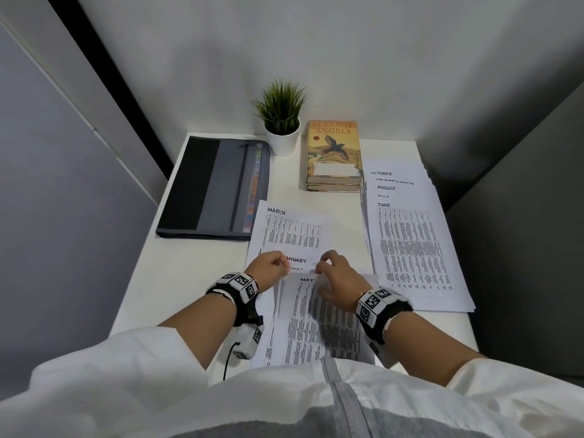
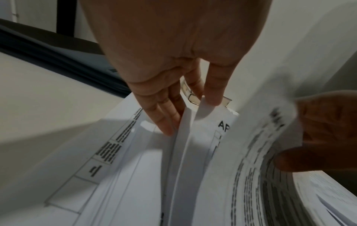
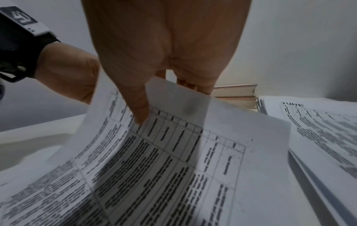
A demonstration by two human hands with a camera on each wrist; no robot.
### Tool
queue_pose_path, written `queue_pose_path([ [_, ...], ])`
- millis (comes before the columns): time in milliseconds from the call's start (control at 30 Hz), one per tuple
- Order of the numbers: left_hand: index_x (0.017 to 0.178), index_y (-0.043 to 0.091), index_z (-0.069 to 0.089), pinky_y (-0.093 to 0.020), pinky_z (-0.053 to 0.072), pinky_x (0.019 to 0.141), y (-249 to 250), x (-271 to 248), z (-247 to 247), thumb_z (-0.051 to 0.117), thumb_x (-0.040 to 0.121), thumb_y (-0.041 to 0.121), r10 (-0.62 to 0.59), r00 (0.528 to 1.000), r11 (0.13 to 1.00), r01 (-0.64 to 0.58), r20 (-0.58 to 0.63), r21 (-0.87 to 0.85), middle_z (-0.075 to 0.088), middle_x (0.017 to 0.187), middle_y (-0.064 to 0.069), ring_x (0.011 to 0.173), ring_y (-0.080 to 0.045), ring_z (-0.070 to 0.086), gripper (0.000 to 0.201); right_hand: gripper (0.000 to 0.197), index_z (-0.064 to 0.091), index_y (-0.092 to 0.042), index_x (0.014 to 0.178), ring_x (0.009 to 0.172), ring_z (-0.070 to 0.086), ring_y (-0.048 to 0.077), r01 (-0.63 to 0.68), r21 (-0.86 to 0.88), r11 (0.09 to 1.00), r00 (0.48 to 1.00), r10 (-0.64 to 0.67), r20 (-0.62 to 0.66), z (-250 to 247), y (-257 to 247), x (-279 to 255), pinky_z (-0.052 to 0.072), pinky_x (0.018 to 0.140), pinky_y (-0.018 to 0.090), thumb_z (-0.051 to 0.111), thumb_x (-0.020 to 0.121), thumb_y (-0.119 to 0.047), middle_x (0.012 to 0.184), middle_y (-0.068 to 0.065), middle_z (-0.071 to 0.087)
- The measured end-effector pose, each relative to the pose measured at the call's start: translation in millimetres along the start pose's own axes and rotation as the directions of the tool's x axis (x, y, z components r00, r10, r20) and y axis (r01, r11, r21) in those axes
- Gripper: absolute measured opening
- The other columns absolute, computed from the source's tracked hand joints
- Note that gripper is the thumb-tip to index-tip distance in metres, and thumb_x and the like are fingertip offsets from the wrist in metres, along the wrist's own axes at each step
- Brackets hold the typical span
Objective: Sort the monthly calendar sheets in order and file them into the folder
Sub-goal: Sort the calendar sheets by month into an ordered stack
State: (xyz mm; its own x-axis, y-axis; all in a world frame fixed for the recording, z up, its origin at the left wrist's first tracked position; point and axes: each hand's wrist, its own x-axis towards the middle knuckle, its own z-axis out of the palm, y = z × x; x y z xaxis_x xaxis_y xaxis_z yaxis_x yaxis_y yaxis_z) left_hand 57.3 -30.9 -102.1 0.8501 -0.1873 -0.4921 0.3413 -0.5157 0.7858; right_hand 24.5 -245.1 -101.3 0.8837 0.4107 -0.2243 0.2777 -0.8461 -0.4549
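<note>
I have the MAY sheet [image 1: 311, 314] lifted at its top edge near the front of the desk, my right hand [image 1: 336, 281] pinching it between thumb and fingers. My left hand [image 1: 268, 267] has its fingers curled into the edges of the few sheets beneath; one reads AP… (April, I take it) in the left wrist view. The MARCH sheet [image 1: 292, 230] and the JANUARY sheet [image 1: 298, 260] lie flat just beyond my hands, overlapping.

To my right, a fanned pile [image 1: 410, 245] shows June on top, then July, August, September and October stepping away from me. I'd judge the later months roughly ordered and the early ones still being sorted. Nothing is filed yet: the folder [image 1: 215, 188] lies closed at the far left, its coloured tabs along one edge.

All this sits on a white desk [image 1: 151, 289] boxed in by pale and grey partition walls. At the back stand a potted plant [image 1: 282, 121] and two stacked books [image 1: 333, 153].
</note>
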Motion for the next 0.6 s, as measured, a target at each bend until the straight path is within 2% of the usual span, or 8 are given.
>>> queue_pose_path([
  [100,0.072,0.017,0.061,-0.03,0.045,0.074,0,0,0,0.056,0.084,0.0,-0.015,1.0,0.999,0.016,0.022,-0.029,0.06,0.078,0.0,0.076,-0.018,0.055,0.021,0.037,0.057,-0.019,0.106,0.101,0.042,0.014,-0.019,0.052,0.998,1.0,0.018,0.016,5,0,-1,0.043,0.086,0.031,0.052,0.088,-0.051,0.111,-0.001,0.046],
  [200,0.074,0.016,0.064,-0.029,0.047,0.075,0,-1,1,0.059,0.086,0.008,-0.007,0.999,0.999,0.009,0.032,-0.052,0.064,0.081,0.0,0.079,-0.016,0.057,0.016,0.056,0.06,-0.022,0.083,0.09,0.043,0.011,-0.061,0.16,0.985,0.998,0.063,-0.004,9,-1,-3,0.039,0.081,0.029,0.028,0.09,-0.068,0.094,-0.004,0.048],
  [233,0.077,0.014,0.065,-0.03,0.047,0.076,0,-1,2,0.06,0.087,0.011,-0.006,1.0,0.999,0.007,0.023,-0.052,0.065,0.084,-0.002,0.079,-0.016,0.058,0.012,0.06,0.062,-0.021,0.077,0.087,0.045,0.013,-0.073,0.195,0.978,0.997,0.079,-0.022,9,-2,-3,0.04,0.08,0.031,0.024,0.092,-0.065,0.089,-0.002,0.05],
  [300,0.089,0.012,0.065,-0.03,0.046,0.073,0,0,4,0.06,0.088,0.014,-0.01,0.999,0.997,0.007,-0.035,-0.08,0.064,0.086,-0.004,0.078,-0.017,0.057,0.006,0.053,0.063,-0.014,0.073,0.078,0.05,0.017,-0.104,0.239,0.965,0.991,0.122,-0.062,9,-1,-2,0.042,0.076,0.034,0.032,0.099,-0.048,0.081,0.002,0.054],
  [433,0.11,0.013,0.055,-0.025,0.041,0.07,0,2,7,0.062,0.086,0.01,-0.022,0.993,1.0,0.024,-0.113,0.018,0.047,0.078,0.006,0.078,-0.014,0.051,0.025,0.008,0.051,-0.019,0.085,0.073,0.054,0.019,-0.181,0.331,0.926,0.976,0.21,-0.054,13,-2,-1,0.044,0.06,0.027,0.049,0.091,-0.024,0.085,0.003,0.055],
  [467,0.109,0.013,0.055,-0.024,0.04,0.069,0,1,8,0.062,0.086,0.012,-0.025,0.995,0.996,0.033,-0.097,0.078,0.046,0.079,0.006,0.078,-0.013,0.049,0.023,0.002,0.05,-0.021,0.09,0.075,0.054,0.018,-0.185,0.344,0.92,0.976,0.212,-0.041,14,-1,-1,0.043,0.06,0.024,0.048,0.09,-0.02,0.09,0.003,0.054],
  [533,0.092,0.014,0.055,-0.024,0.035,0.061,0,-1,9,0.062,0.088,0.016,-0.03,0.998,0.977,0.039,-0.047,0.209,0.043,0.073,0.004,0.067,-0.012,0.043,0.008,0.016,0.052,-0.02,0.102,0.086,0.053,0.018,-0.207,0.34,0.917,0.973,0.231,-0.029,18,1,-1,0.045,0.067,0.023,0.047,0.089,-0.011,0.1,0.004,0.053],
  [600,0.073,0.015,0.044,-0.026,0.03,0.057,-1,-3,11,0.061,0.089,0.02,-0.007,1.0,0.96,0.011,-0.014,0.281,0.039,0.065,0.002,0.06,-0.015,0.036,0.024,0.026,0.055,-0.017,0.111,0.1,0.048,0.02,-0.219,0.276,0.936,0.97,0.239,-0.038,23,4,-1,0.045,0.08,0.027,0.048,0.088,-0.008,0.106,0.005,0.054],
])
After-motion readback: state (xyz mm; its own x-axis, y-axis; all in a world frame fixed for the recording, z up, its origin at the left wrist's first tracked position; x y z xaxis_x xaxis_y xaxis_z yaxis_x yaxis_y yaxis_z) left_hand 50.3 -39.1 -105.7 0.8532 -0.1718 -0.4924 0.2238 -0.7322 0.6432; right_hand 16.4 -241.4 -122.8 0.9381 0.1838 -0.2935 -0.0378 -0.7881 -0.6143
